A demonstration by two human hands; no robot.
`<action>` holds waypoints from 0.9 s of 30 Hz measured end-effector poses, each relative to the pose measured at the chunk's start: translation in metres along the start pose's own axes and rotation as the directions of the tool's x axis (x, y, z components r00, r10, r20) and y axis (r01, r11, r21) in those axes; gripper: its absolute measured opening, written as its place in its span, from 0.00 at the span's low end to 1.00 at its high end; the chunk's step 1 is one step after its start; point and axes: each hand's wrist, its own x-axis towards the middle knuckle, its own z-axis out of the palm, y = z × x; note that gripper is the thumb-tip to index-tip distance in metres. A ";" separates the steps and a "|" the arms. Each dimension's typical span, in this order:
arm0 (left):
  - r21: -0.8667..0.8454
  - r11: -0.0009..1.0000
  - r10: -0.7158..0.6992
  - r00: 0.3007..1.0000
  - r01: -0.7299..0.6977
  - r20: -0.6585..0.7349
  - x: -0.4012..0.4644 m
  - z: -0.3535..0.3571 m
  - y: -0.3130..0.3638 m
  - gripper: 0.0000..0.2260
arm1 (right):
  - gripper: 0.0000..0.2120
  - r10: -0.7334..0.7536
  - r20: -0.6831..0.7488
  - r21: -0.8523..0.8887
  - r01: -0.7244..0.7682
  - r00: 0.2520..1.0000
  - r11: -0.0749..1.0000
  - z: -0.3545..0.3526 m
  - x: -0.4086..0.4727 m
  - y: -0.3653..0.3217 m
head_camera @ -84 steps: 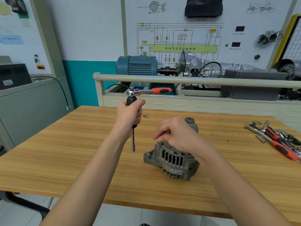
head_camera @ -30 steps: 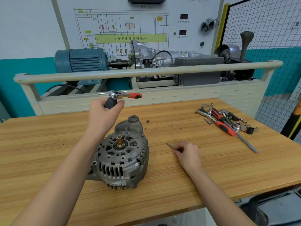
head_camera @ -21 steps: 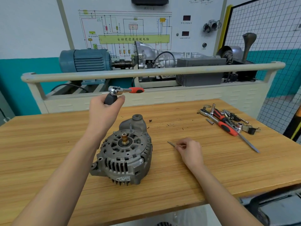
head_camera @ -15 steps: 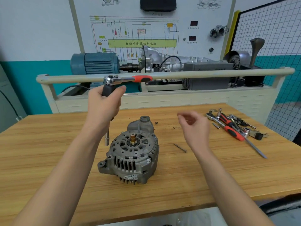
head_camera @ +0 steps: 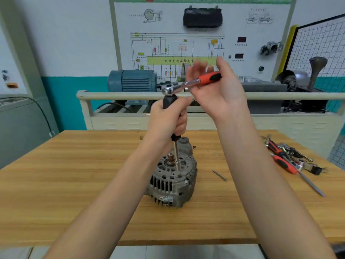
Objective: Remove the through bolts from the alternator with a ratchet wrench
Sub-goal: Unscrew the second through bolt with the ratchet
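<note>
The grey alternator [head_camera: 173, 180] sits on the wooden table [head_camera: 74, 184], shaft end up. My left hand [head_camera: 168, 122] grips the black handle of a long socket extension [head_camera: 177, 157] that stands upright, its tip down on the alternator's top face. The ratchet wrench [head_camera: 194, 83] is fitted on top, its red handle pointing right. My right hand [head_camera: 216, 90] is at the red handle with fingers spread, the handle lying across the palm. One removed through bolt [head_camera: 220, 175] lies on the table right of the alternator.
A pile of tools [head_camera: 291, 159] with red handles and a long thin rod lies at the table's right. Behind the table runs a beige rail [head_camera: 119, 96] with a blue motor [head_camera: 132, 81] and a gearbox trainer. A wiring diagram board hangs on the wall.
My right hand laid the bolt on the table, then rose to the ratchet handle. My left hand brought the extension down over the alternator's top.
</note>
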 end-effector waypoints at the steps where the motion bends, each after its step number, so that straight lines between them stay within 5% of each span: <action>1: -0.002 1.000 -0.018 1.000 0.018 -0.003 -0.002 0.004 -0.006 0.20 | 0.12 -0.003 -0.048 0.054 0.005 0.999 0.999 -0.003 0.001 -0.001; 27: 0.051 0.996 -0.069 0.997 0.067 0.021 -0.011 0.016 -0.033 0.20 | 0.18 -0.054 -0.174 0.140 0.079 0.983 0.987 -0.040 0.001 -0.006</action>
